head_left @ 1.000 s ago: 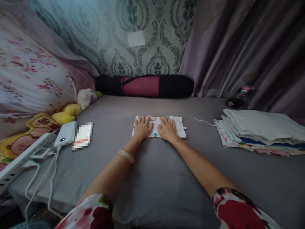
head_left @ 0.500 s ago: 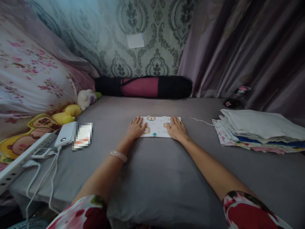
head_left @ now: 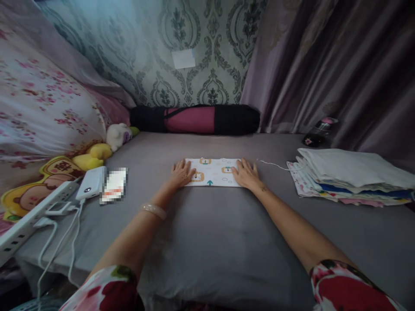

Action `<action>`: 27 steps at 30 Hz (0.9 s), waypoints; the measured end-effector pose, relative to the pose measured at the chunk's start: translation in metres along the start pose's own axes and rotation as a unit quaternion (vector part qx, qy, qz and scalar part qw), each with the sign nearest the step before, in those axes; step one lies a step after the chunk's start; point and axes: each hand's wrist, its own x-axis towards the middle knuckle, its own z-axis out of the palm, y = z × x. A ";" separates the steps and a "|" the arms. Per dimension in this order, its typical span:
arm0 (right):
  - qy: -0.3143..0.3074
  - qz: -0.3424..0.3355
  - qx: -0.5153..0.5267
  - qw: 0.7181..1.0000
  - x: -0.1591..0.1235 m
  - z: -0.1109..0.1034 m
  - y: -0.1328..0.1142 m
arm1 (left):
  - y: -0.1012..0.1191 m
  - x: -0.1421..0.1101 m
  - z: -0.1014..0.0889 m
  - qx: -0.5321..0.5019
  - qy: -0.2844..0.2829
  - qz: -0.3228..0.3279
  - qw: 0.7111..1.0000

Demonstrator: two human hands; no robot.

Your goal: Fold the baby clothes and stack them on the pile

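A folded white cloth (head_left: 214, 172) printed with yellow animal faces and a green arrow-like mark lies flat on the grey sheet (head_left: 207, 233). At its left end rests my left hand (head_left: 181, 174), palm down with the fingers stretched out. My right hand (head_left: 247, 173) lies the same way over the right end, fingers apart. Neither hand grips the cloth; both touch it from above. Parts of the two short edges are hidden under the hands.
To the right is a stack of folded cloths (head_left: 353, 172), with a dark bottle (head_left: 316, 134) behind it. A black and pink rolled bag (head_left: 191, 119) lies along the wall. Leftward are a power strip (head_left: 39, 216), a white power bank (head_left: 91, 183) with cables and plush toys (head_left: 118, 136).
My hands have moved apart, the left one leftward and the right one rightward, out to the cloth's ends. More of the printed cloth shows between them.
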 end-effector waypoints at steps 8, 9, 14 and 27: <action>0.007 -0.083 0.025 0.996 0.006 0.004 -0.024 | 0.030 0.009 0.006 0.006 0.054 0.081 0.995; 0.009 -0.083 0.024 0.996 0.006 0.006 -0.024 | 0.031 0.009 0.008 0.007 0.048 0.080 0.996; 0.014 -0.079 0.021 0.997 0.004 0.011 -0.024 | 0.031 0.008 0.012 0.009 0.024 0.066 0.997; -0.004 -0.059 0.019 0.998 0.008 0.004 -0.032 | 0.043 0.007 0.000 0.003 0.010 0.051 0.999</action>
